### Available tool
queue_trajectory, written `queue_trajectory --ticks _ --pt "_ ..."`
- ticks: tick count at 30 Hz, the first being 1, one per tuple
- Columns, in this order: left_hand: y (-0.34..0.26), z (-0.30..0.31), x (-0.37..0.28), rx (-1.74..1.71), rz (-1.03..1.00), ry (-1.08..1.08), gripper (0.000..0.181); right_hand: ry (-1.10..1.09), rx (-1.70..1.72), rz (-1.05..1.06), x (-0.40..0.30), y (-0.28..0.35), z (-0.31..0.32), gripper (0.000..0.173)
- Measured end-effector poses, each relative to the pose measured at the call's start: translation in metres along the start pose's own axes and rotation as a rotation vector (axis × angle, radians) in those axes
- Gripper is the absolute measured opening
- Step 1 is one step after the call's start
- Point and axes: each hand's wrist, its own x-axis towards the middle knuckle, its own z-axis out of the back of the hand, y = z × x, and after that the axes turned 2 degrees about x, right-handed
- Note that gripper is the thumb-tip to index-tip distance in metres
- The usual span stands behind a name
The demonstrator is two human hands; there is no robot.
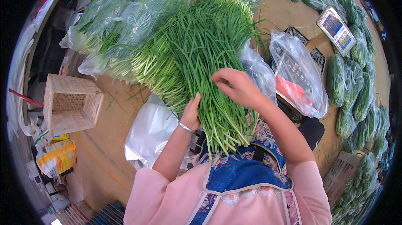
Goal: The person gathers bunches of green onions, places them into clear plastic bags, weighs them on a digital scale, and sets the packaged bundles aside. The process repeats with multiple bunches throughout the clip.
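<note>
A large heap of garlic chives (207, 36) lies before me, its green leaves running down towards my lap. My left hand (191, 113), with a silver bangle at the wrist, rests against the left side of the loose chives, thumb up; most of its fingers are hidden beneath them. Just above the leaves on the right, my right hand (234, 83) is bent with its fingers curled; whether it pinches a leaf cannot be told. A white plastic sheet or bag (150, 130) lies left of my left forearm.
Bagged chives (125, 14) fill the upper left. A digital scale (337, 30) and clear plastic bags (298, 74) stand on the right, beside rows of bagged green vegetables (355, 83). A plastic crate (73, 102) sits at left; another crate (340, 174) is at lower right.
</note>
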Motion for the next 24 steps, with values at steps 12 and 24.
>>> queue_trajectory --ticks 12,24 --pt "0.006 0.008 0.006 0.054 -0.023 -0.024 0.037 0.09 -0.25 0.045 0.03 -0.009 -0.004 0.011" --pt "0.018 0.001 0.012 0.276 -0.149 -0.077 0.04 -0.326 0.988 -0.45 0.012 0.035 0.05 0.013"
